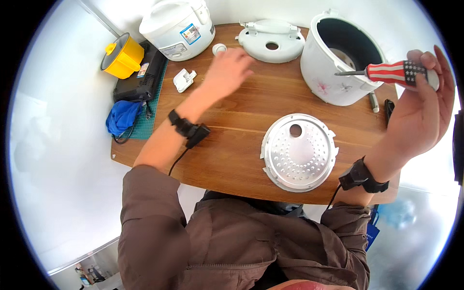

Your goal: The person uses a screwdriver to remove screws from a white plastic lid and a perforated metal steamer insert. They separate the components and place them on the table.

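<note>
My right hand (419, 113), raised at the right, grips a screwdriver (386, 73) by its striped, star-patterned handle. Its metal shaft points left, in front of a white rice cooker body (328, 67) with a dark inside and flower prints. Over the back of the table my left hand (226, 73) has its fingers stretched out, slightly blurred, and holds nothing I can see. Close by it are a small round white cap (219, 49), a white plastic piece (183, 80) and a white cooker lid (273, 46) with a hole. A dimpled round metal plate (300, 157) lies nearer to me.
A closed white rice cooker (179, 31) stands at the back left. Left of it, a yellow container (124, 55) sits on a black device (137, 77), beside blue cloth (123, 117) on a green mat (145, 126). Small dark and grey items (374, 102) lie right of the cooker body.
</note>
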A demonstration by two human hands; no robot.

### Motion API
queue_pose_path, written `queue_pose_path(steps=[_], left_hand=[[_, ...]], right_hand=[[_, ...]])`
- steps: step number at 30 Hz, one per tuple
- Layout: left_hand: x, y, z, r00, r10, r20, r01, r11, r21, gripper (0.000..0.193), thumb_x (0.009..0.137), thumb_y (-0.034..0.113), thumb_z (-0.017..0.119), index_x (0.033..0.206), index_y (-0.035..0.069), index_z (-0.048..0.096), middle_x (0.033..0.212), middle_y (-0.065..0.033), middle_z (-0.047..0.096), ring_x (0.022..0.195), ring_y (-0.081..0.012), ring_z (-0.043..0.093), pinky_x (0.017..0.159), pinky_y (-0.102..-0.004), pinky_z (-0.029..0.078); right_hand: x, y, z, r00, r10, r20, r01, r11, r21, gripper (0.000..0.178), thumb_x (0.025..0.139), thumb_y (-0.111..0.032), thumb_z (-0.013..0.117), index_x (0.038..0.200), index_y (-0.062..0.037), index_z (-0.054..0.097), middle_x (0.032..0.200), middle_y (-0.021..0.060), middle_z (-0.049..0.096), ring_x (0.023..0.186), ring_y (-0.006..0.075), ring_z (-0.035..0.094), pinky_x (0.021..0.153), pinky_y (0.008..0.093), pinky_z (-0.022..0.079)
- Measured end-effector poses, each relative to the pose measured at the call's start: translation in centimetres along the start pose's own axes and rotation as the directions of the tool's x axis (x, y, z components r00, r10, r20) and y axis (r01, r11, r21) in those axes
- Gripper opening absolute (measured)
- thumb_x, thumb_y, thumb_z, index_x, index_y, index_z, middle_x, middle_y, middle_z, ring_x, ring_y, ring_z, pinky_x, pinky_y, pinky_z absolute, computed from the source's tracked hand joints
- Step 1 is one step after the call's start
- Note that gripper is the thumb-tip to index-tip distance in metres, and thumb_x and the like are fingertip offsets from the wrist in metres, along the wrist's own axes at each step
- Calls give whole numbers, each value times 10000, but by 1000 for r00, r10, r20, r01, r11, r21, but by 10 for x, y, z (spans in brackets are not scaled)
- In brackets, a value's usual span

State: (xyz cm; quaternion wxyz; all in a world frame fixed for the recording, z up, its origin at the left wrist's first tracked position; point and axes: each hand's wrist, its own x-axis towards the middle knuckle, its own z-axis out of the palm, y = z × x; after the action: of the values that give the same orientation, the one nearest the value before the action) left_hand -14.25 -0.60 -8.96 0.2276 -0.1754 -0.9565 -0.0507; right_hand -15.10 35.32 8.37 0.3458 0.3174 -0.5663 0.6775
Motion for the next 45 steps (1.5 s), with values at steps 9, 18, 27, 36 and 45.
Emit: queue_pose_path(steps=[9,18,27,36,45], left_hand=[[-73,-55,-64,923,-295,245,355,900,-254,304,891,19,710,1193,50,684,1030,-91,636,886,-231,655,786,-335,535],[-79,-68,-24,943,-289,162,312,939,-141,309,869,-39,683,1165,50,671,974,-116,650,871,-290,663,772,-393,530],[-65,-76,-13,920,-367,135,384,913,-138,276,884,-5,680,1159,16,669,921,-133,650,853,-313,662,778,-407,528],[-53,-80,-3,939,-324,113,333,940,-72,138,896,28,681,1030,27,711,966,-150,663,917,-334,671,807,-416,531],[-53,-75,-3,923,-367,114,383,900,-208,182,897,23,688,1078,40,695,960,-135,667,887,-302,681,794,-397,538]], right_hand=[[-9,5,10,995,101,-5,-101,995,-15,517,853,103,450,1360,64,536,1065,140,633,842,207,534,717,281,423],[-6,28,-11,964,17,267,-55,989,137,400,964,73,485,1353,102,574,1150,165,677,1185,300,634,1068,366,480],[-6,31,-10,955,-30,295,3,996,94,394,971,64,477,1349,95,580,1146,167,687,1185,300,647,1078,367,482],[-13,21,6,976,-7,217,5,1000,9,393,946,34,504,1327,76,595,1139,161,681,1144,271,655,1033,343,500],[-24,7,40,996,-22,87,26,999,-41,483,831,44,464,1294,76,598,1036,122,621,1041,226,615,944,307,491]])
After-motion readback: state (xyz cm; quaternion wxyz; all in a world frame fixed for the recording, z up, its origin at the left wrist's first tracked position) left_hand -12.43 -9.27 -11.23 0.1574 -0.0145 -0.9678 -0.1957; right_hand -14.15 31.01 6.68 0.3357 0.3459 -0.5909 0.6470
